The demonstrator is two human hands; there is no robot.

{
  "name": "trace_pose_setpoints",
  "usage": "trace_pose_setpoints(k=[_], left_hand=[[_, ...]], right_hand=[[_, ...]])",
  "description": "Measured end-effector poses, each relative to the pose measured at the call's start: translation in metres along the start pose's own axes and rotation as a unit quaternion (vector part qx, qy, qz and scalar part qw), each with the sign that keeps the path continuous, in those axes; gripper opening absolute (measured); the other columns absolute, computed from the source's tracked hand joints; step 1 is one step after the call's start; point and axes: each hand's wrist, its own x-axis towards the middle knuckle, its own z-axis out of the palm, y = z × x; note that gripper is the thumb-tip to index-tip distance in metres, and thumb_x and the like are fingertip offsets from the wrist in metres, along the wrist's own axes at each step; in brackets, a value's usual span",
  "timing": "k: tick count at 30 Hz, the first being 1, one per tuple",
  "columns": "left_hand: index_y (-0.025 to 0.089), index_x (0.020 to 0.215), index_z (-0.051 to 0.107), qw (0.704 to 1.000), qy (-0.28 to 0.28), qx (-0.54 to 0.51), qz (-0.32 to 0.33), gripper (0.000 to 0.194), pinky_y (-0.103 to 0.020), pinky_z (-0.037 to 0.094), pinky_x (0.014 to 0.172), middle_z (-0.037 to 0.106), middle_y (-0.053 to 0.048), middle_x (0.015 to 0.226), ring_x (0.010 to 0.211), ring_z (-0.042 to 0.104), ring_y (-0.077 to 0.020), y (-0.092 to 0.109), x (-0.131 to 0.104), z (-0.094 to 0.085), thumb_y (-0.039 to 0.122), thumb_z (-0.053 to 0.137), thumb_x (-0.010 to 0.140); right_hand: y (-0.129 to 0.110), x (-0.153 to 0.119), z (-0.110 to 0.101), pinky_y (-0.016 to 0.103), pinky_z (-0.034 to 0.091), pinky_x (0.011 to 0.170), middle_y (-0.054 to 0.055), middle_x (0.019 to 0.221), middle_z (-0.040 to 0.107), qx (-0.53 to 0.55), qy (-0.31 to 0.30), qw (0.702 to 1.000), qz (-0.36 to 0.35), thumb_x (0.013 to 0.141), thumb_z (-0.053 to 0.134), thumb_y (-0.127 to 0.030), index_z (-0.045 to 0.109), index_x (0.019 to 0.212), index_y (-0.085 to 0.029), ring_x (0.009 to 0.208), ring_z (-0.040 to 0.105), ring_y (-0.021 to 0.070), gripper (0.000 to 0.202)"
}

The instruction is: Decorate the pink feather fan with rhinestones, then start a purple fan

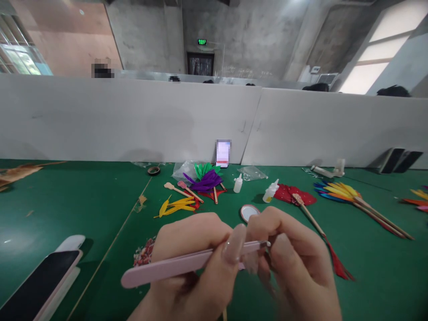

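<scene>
My left hand pinches a pair of pink tweezers between thumb and fingers. Their metal tip points right, to the fingertips of my right hand. That hand is closed, thumb against fingers, close to the tip; whatever it pinches is too small or hidden to name. Behind my left hand lies a pile of small red and white bits, partly covered. A round white lid with a reddish rim rests just beyond my fingers. Below the hands, a thin wooden stick end shows.
Yellow feathers, purple feathers, green feathers and two small glue bottles lie beyond. At right are a red tasselled fan and a multicoloured feather fan. A phone leans on the white partition; a dark-screened device sits left.
</scene>
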Motion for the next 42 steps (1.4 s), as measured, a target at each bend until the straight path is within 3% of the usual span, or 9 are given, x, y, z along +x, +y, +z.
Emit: trace_pose_setpoints(k=[3, 9, 14, 16, 21, 24, 30, 42], left_hand=[[0.019, 0.049, 0.045, 0.997, 0.033, -0.058, -0.042, 0.035, -0.019, 0.032, 0.03, 0.041, 0.003, 0.042, 0.036, 0.038, -0.0063, -0.001, -0.001, 0.005, 0.025, 0.052, 0.083], [0.019, 0.057, 0.047, 0.967, -0.071, -0.213, -0.121, 0.032, -0.018, 0.029, 0.027, 0.039, 0.004, 0.043, 0.033, 0.037, -0.0059, -0.014, 0.004, 0.01, 0.032, 0.048, 0.086], [0.019, 0.052, 0.041, 0.952, -0.07, -0.266, -0.138, 0.038, -0.017, 0.03, 0.028, 0.036, 0.003, 0.042, 0.034, 0.034, -0.006, -0.015, 0.009, 0.02, 0.035, 0.045, 0.086], [0.018, 0.051, 0.041, 0.916, -0.08, -0.342, -0.192, 0.037, -0.017, 0.033, 0.033, 0.039, 0.002, 0.045, 0.039, 0.037, -0.0061, -0.013, 0.009, 0.022, 0.034, 0.048, 0.084], [0.014, 0.053, 0.049, 0.754, -0.108, -0.551, -0.34, 0.032, -0.013, 0.038, 0.045, 0.042, 0.003, 0.05, 0.046, 0.04, -0.0037, -0.008, 0.007, 0.019, 0.03, 0.059, 0.079], [0.013, 0.055, 0.055, 0.718, -0.101, -0.591, -0.354, 0.027, -0.012, 0.039, 0.048, 0.045, 0.003, 0.052, 0.048, 0.043, -0.0036, -0.008, 0.006, 0.019, 0.027, 0.061, 0.078], [0.013, 0.056, 0.053, 0.701, -0.107, -0.612, -0.35, 0.027, -0.015, 0.04, 0.048, 0.045, 0.003, 0.051, 0.046, 0.043, -0.0041, -0.011, 0.005, 0.021, 0.027, 0.06, 0.078], [0.015, 0.056, 0.05, 0.699, -0.116, -0.595, -0.378, 0.028, -0.016, 0.03, 0.044, 0.035, 0.005, 0.05, 0.044, 0.032, -0.0044, -0.015, 0.004, 0.021, 0.033, 0.061, 0.076]], right_hand=[[0.0, 0.0, 0.0, 0.019, 0.033, 0.037, -0.002, 0.05, 0.047, 0.017, -0.011, 1.0, 0.011, 0.084, 0.055, -0.042, 0.053, 0.065, -0.019, 0.042, 0.039, 0.0083, 0.03], [0.001, 0.001, 0.001, 0.021, 0.034, 0.038, -0.003, 0.051, 0.051, 0.111, -0.045, 0.993, 0.022, 0.086, 0.052, -0.043, 0.052, 0.068, -0.021, 0.04, 0.042, 0.0087, 0.029], [0.008, 0.002, 0.001, 0.02, 0.032, 0.036, -0.003, 0.053, 0.052, 0.197, -0.079, 0.976, 0.036, 0.088, 0.051, -0.041, 0.051, 0.07, -0.021, 0.037, 0.04, 0.0071, 0.027], [0.011, 0.001, 0.002, 0.02, 0.03, 0.035, -0.003, 0.054, 0.051, 0.227, -0.092, 0.969, 0.041, 0.089, 0.049, -0.041, 0.051, 0.071, -0.021, 0.038, 0.039, 0.007, 0.027], [0.012, -0.001, 0.002, 0.019, 0.028, 0.033, -0.003, 0.055, 0.05, 0.276, -0.107, 0.953, 0.056, 0.09, 0.047, -0.04, 0.052, 0.074, -0.02, 0.037, 0.037, 0.0064, 0.026], [0.011, -0.001, 0.002, 0.019, 0.028, 0.032, -0.003, 0.055, 0.05, 0.282, -0.112, 0.951, 0.057, 0.09, 0.047, -0.04, 0.052, 0.073, -0.021, 0.035, 0.036, 0.006, 0.026], [0.015, -0.001, 0.005, 0.018, 0.024, 0.032, -0.003, 0.054, 0.05, 0.283, -0.106, 0.952, 0.042, 0.092, 0.044, -0.039, 0.053, 0.075, -0.021, 0.035, 0.036, 0.0052, 0.027], [0.008, 0.0, 0.004, 0.019, 0.021, 0.033, -0.004, 0.052, 0.047, 0.273, -0.115, 0.953, 0.064, 0.091, 0.045, -0.042, 0.05, 0.073, -0.021, 0.035, 0.035, 0.0051, 0.028]])
